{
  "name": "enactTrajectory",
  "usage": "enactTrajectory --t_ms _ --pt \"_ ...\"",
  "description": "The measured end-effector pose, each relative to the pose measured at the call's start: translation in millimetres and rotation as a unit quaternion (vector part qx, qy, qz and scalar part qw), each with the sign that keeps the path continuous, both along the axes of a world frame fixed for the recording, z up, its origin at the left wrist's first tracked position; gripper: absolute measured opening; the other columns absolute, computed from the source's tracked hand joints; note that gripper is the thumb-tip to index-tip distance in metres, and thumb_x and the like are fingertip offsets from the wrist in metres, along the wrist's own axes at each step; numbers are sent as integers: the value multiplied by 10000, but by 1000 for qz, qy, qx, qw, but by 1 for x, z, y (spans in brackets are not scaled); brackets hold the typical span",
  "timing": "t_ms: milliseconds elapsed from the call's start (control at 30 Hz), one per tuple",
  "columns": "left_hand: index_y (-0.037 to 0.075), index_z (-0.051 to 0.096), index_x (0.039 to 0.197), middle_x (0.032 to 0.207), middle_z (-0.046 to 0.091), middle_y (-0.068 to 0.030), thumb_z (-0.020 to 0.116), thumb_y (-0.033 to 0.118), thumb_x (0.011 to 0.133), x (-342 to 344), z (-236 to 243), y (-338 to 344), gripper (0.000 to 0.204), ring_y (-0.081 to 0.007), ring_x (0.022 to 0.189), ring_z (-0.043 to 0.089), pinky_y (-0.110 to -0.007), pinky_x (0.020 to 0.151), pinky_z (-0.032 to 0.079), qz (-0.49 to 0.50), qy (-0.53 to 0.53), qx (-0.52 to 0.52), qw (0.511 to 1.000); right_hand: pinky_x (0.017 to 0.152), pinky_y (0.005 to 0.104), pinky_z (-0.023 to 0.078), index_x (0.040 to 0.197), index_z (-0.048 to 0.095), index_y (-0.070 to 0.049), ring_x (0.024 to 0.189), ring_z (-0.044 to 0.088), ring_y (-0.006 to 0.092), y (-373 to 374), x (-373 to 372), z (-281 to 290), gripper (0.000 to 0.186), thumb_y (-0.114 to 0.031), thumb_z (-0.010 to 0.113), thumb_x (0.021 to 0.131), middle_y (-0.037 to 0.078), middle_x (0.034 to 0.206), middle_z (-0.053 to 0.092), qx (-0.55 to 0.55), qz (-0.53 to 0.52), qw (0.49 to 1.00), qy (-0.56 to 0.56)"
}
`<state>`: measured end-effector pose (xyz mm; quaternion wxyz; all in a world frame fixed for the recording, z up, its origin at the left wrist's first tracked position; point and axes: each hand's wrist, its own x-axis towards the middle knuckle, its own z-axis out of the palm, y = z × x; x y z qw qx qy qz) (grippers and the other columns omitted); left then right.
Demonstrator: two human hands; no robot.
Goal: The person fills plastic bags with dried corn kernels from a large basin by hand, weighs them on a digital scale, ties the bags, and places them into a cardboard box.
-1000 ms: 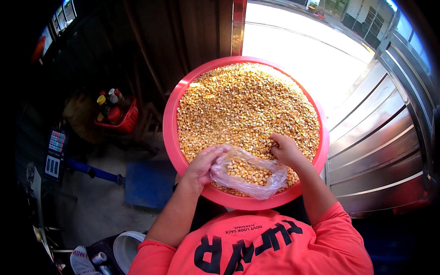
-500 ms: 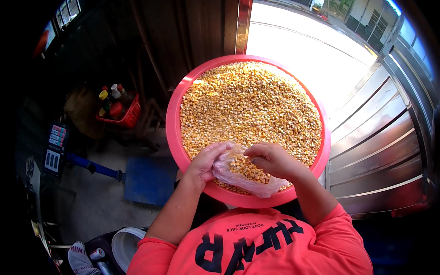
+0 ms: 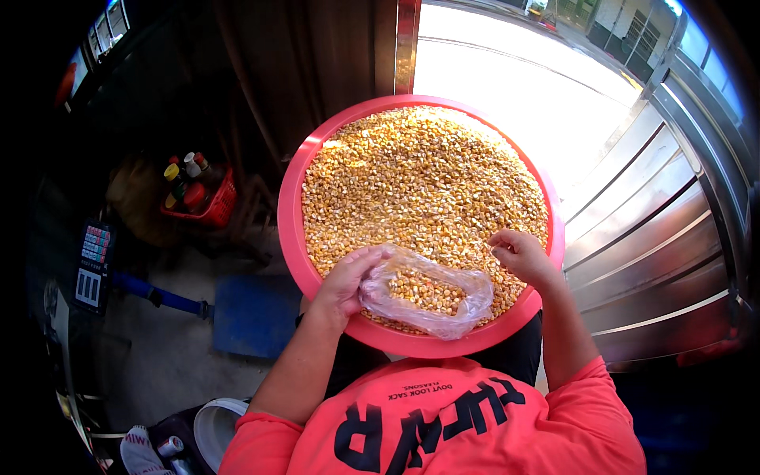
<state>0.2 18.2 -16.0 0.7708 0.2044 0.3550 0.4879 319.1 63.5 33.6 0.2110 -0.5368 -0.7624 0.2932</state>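
Observation:
A wide pink basin [image 3: 293,214] full of yellow corn kernels [image 3: 419,182] stands in front of me. At its near side lies a clear plastic bag [image 3: 475,305], its mouth spread wide, with corn kernels inside. My left hand [image 3: 348,277] is closed on the bag's left edge. My right hand [image 3: 521,257] hovers over the corn to the right of the bag, apart from it. Its fingers are drawn together in a pinch; whatever may be between them is too small to make out.
To the left is a platform scale with a blue plate [image 3: 252,314] and a keypad display [image 3: 93,265]. A red basket [image 3: 218,202] of bottles and jars stands behind it. A white bucket [image 3: 215,431] is at lower left. Metal door panels [image 3: 649,261] flank the right side.
My right hand has moved from the bag's mouth to the right, over the loose corn. The bag's opening now shows fully. My left hand keeps its hold.

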Motion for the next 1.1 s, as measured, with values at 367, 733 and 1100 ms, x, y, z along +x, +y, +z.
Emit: enactTrajectory --t_ms 367,733,1100 --pt "26 585 999 873 637 -49 572 151 877 -6 -9 2 175 -108 720 618 -240 616 524 -29 -15 0 999 608 349 473 978 562 -1 658 597 218 6 -38 -16 293 -211 631 785 146 723 616 -95 -10 995 -6" --pt "23 584 1009 851 634 -48 562 172 885 -6 -9 3 196 -85 663 597 -218 549 506 -35 -8 12 999 553 236 437 973 606 -54 626 510 60 10 -68 0 162 -44 591 812 -16 715 552 -126 63 984 107" --pt "28 589 980 852 636 -56 559 185 890 -3 -5 2 183 -104 687 605 -234 576 509 -17 -5 7 1000 581 309 492 984 609 -51 647 603 180 -28 -81 28 206 2 551 794 88 798 612 -23 231 973 2"
